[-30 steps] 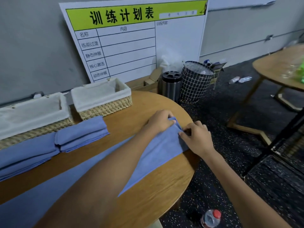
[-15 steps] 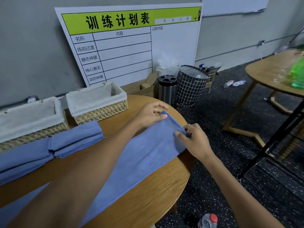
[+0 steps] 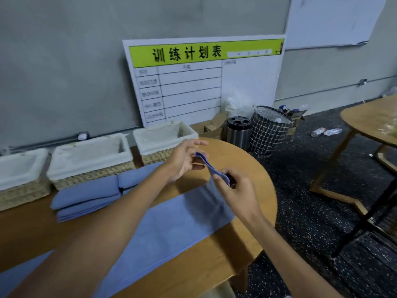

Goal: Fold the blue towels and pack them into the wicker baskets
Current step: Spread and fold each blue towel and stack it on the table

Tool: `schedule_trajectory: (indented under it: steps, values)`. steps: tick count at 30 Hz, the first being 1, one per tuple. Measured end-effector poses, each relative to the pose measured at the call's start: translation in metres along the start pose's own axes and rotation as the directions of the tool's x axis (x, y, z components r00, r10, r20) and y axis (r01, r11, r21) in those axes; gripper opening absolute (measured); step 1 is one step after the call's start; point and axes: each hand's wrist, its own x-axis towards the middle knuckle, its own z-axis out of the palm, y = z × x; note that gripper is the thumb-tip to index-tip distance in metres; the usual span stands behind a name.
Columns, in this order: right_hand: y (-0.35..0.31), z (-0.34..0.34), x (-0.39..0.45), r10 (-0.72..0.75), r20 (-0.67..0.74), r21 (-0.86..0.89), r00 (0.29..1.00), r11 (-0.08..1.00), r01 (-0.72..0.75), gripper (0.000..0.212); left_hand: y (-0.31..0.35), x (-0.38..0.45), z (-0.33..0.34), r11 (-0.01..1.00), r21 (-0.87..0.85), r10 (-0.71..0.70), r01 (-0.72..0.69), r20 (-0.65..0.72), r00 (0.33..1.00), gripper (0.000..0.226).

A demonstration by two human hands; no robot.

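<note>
Both hands pinch the far end of a blue towel (image 3: pixel 171 224) and hold it raised above the table (image 3: pixel 247 244), the left hand (image 3: pixel 184 162) and right hand (image 3: pixel 236 190) each in a closed grip on a corner; half a second ago that end lay flat near the table's right edge. Folded towels (image 3: pixel 86 196) lie before three wicker baskets (image 3: pixel 90 160) along the far edge. Behind, a board (image 3: pixel 204 82) reads "训练计划表".

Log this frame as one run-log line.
stage: folding | left hand: pinching far end of long towel | right hand: pinching same end, lifted | folded towels: on table | baskets: no towels
</note>
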Motion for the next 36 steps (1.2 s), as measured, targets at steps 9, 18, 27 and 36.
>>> schedule_trajectory:
  steps: [9,18,27,36]
  values:
    - [-0.115,0.139,-0.051,-0.166,0.233,0.155,0.958,0.979,0.132,0.022,0.057,-0.176,-0.14,0.989,0.141,0.059,-0.035,-0.168,0.984,0.073]
    - [-0.161,0.26,-0.132,-0.287,0.479,0.231,0.83,0.953,0.196,0.022,0.039,-0.306,-0.233,0.961,0.273,0.064,0.045,-0.377,0.924,0.077]
    - [-0.141,0.303,-0.174,-0.251,0.792,0.053,0.557,0.936,0.347,0.026,-0.041,-0.361,-0.276,0.676,0.655,0.068,0.337,-0.511,0.857,0.081]
    - [-0.049,0.213,-0.083,-0.164,0.512,-0.359,0.843,0.851,0.384,0.057,-0.076,-0.314,-0.149,0.222,0.926,0.267,0.306,-0.359,0.894,0.047]
